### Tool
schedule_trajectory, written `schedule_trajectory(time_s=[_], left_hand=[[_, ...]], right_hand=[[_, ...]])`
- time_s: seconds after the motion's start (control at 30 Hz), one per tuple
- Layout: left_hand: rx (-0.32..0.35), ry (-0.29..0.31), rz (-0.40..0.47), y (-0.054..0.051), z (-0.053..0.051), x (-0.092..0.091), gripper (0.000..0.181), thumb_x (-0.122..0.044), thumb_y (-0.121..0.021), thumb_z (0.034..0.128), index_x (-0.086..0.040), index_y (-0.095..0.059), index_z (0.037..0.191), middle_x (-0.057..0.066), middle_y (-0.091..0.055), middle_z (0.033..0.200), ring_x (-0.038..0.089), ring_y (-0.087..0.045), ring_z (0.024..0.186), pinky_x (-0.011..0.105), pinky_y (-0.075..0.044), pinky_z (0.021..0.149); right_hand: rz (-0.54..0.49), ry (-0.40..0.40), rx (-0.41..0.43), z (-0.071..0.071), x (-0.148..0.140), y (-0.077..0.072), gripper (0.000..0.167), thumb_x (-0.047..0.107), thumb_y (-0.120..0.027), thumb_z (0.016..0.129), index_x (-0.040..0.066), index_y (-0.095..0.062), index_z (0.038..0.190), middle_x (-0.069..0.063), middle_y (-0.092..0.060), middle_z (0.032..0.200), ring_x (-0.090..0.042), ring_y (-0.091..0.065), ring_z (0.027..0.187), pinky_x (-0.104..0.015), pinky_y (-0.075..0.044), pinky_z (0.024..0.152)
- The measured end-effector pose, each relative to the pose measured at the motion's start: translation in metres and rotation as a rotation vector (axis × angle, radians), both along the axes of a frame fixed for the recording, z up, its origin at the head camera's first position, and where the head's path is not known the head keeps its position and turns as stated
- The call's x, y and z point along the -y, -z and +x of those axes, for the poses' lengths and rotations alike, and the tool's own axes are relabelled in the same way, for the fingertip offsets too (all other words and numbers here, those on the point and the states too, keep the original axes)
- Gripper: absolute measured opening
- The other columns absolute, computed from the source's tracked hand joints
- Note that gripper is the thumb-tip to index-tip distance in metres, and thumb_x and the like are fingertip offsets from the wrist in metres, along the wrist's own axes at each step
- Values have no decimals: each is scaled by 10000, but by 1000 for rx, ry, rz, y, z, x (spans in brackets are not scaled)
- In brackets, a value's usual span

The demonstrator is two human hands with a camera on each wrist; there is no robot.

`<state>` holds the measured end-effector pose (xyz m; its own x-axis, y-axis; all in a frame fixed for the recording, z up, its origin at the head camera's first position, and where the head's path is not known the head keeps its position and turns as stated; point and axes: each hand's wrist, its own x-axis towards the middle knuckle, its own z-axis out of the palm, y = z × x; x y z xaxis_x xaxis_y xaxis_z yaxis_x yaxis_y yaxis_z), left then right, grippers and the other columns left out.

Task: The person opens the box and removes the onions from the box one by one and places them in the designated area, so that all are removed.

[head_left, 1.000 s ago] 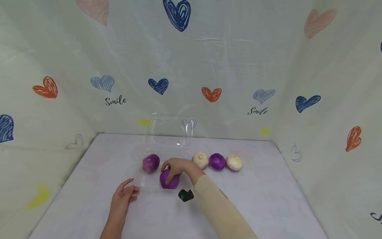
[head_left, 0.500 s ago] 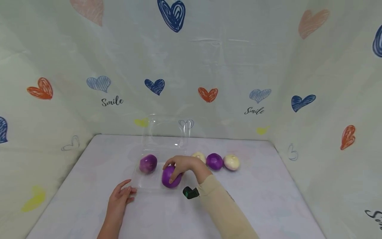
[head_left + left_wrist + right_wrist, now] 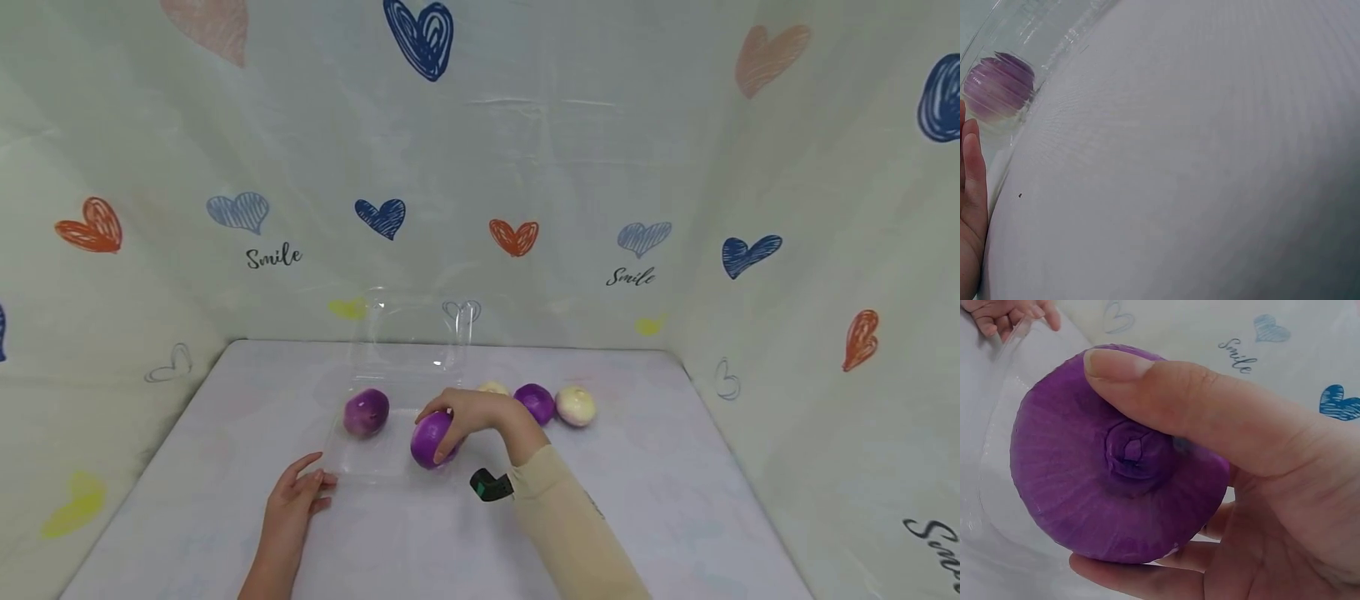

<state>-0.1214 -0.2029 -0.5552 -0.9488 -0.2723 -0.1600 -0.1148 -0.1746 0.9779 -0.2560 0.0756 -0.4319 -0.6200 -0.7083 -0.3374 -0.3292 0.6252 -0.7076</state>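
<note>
A purple onion [image 3: 427, 442] is gripped by my right hand [image 3: 467, 417] over the right part of a clear plastic box [image 3: 375, 477]. In the right wrist view the thumb lies across the onion [image 3: 1060, 469] and the fingers curl behind it. A second purple onion [image 3: 366, 413] sits in the box's left side. My left hand [image 3: 291, 498] rests at the box's front left corner, fingers loosely bent and holding nothing. The left wrist view shows that hand [image 3: 971, 206] beside the clear wall, with an onion [image 3: 999, 87] behind it.
The box's clear lid [image 3: 408, 337] stands raised at the back. Right of the box, a white onion [image 3: 495, 387], partly hidden by my right hand, a purple onion [image 3: 534, 403] and another white onion [image 3: 576, 407] lie in a row. A patterned cloth hangs behind the table [image 3: 645, 500].
My right hand has moved right and slightly back with the purple onion, which has tilted in its grip. The left hand stays at the box corner. The whole view has shifted slightly.
</note>
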Motion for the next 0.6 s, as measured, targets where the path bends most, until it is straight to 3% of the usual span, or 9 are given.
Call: schedule_trajectory(time_s=[0.17, 0.43, 0.6], left_hand=[[-7, 2, 6, 2, -1, 1, 327, -196, -567, 1001, -86, -499, 1302, -83, -701, 839, 49, -636, 817, 206, -526, 688], [12, 1, 7, 1, -1, 0, 359, -196, -557, 1006, -72, -469, 1331, -87, -700, 848, 48, -632, 823, 204, -524, 696], [22, 0, 25, 0, 0, 0, 355, -192, -558, 1005, -83, -473, 1332, -87, -702, 854, 50, -632, 828, 204, -522, 700]], right_hand=[[-14, 66, -13, 3, -13, -3, 545, 221, -913, 661, 239, -681, 1154, 69, -547, 1115, -111, -562, 987, -259, -499, 817], [-88, 65, -34, 7, -38, -3, 558, 151, -907, 658, 298, -681, 1147, 119, -607, 1121, -117, -545, 1055, -274, -501, 832], [-132, 125, -13, 12, -54, -1, 553, 137, -895, 664, 303, -680, 1146, 74, -563, 1177, -175, -511, 1106, -322, -499, 855]])
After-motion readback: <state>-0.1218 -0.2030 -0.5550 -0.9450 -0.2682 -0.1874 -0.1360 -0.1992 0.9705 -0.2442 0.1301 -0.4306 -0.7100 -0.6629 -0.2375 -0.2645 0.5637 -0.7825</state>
